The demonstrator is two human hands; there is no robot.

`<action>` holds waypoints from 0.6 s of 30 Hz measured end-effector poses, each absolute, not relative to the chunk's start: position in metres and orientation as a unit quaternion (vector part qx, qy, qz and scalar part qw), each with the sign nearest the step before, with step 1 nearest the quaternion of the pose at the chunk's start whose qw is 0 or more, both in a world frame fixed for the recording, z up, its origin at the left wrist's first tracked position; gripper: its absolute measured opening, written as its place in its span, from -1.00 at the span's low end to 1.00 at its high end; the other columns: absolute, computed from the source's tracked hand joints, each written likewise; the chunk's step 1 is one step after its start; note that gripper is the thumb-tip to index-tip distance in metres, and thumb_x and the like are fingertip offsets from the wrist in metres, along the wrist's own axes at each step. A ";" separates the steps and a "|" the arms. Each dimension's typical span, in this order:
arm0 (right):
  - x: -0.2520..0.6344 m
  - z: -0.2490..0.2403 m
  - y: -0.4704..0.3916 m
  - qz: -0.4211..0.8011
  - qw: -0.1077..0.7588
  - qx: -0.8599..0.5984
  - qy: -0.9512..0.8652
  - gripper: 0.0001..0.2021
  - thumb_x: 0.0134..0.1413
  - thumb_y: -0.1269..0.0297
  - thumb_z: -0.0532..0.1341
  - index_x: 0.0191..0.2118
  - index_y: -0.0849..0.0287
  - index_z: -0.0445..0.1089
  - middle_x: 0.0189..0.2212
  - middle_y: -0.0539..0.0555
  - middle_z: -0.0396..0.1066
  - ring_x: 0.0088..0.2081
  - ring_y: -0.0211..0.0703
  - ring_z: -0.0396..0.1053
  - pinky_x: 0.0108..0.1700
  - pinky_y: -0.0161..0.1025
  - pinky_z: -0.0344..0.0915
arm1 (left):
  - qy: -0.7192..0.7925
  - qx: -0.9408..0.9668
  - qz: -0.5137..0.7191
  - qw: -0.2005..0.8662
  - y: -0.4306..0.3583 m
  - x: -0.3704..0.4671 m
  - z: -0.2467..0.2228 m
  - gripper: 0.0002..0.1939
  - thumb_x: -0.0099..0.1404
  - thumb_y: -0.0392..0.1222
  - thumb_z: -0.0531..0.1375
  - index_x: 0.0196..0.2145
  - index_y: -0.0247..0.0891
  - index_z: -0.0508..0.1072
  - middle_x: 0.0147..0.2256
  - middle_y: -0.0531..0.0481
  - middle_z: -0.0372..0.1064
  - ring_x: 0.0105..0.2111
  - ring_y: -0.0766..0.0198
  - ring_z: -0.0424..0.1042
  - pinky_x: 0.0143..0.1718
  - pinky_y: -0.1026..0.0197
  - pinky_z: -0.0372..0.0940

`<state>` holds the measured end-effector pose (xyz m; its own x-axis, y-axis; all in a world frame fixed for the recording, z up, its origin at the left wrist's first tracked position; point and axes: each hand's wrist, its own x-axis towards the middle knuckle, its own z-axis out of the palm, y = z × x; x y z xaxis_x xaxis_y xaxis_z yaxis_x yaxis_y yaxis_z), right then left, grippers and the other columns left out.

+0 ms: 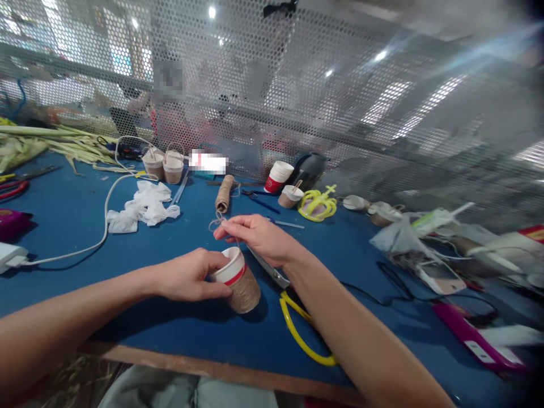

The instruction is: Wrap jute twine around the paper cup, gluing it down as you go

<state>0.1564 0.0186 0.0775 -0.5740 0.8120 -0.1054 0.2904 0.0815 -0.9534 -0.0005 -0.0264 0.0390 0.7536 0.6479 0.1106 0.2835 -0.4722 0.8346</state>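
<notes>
My left hand (193,276) grips a paper cup (243,289) by its rim, thumb outside and fingers at the opening. The cup is tilted; brown twine wraps its lower part, with a red line and white band above. Just above it, my right hand (259,235) pinches a loose strand of twine (217,222) between thumb and fingertips. The strand runs down to the cup and loops up toward a twine spool (224,194) lying behind. Under my right wrist lie scissors with yellow handles (293,326), their blades partly hidden by my hand.
White lace (147,205) and two twine-wrapped cups (164,165) are at the left. Farther back stand stacked paper cups (278,177), pliers (260,199) and a yellow crown-shaped piece (318,204). A purple glue gun (465,337), a cable and a plastic bag lie right. A perforated metal screen (255,85) closes the back.
</notes>
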 end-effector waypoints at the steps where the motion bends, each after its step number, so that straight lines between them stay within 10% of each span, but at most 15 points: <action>1: 0.154 0.086 0.018 0.528 0.229 -0.378 -0.725 -0.79 0.01 0.24 0.12 -0.45 0.24 0.42 -0.40 0.03 0.42 -0.34 -0.29 0.30 -0.21 -0.28 0.19 | 0.275 0.812 0.209 0.471 -0.026 -0.001 0.037 -0.79 0.14 -0.23 0.11 -0.27 -0.39 0.39 -0.32 -0.07 0.38 -0.37 0.27 0.32 -0.35 0.31 0.21; 7: 0.131 0.108 0.032 0.512 0.121 -0.273 -0.806 -0.79 0.01 0.22 0.13 -0.41 0.23 0.44 -0.49 -0.03 0.36 -0.41 -0.34 0.25 -0.38 -0.37 0.16 | 0.239 0.715 0.197 0.627 -0.025 -0.001 0.029 -0.74 0.13 -0.18 0.15 -0.26 -0.41 0.40 -0.40 -0.05 0.40 -0.41 0.28 0.34 -0.33 0.27 0.26; 18: 0.108 0.040 0.055 0.602 -0.094 -0.317 -0.727 -0.67 -0.19 0.04 0.24 -0.63 0.25 0.30 -0.77 -0.15 0.11 -0.71 -0.46 0.01 -0.67 -0.43 -0.02 | 0.172 0.790 0.271 0.523 -0.041 0.005 0.043 -0.82 0.17 -0.27 0.11 -0.27 -0.38 0.41 -0.24 -0.14 0.39 -0.21 0.18 0.34 -0.09 0.20 0.21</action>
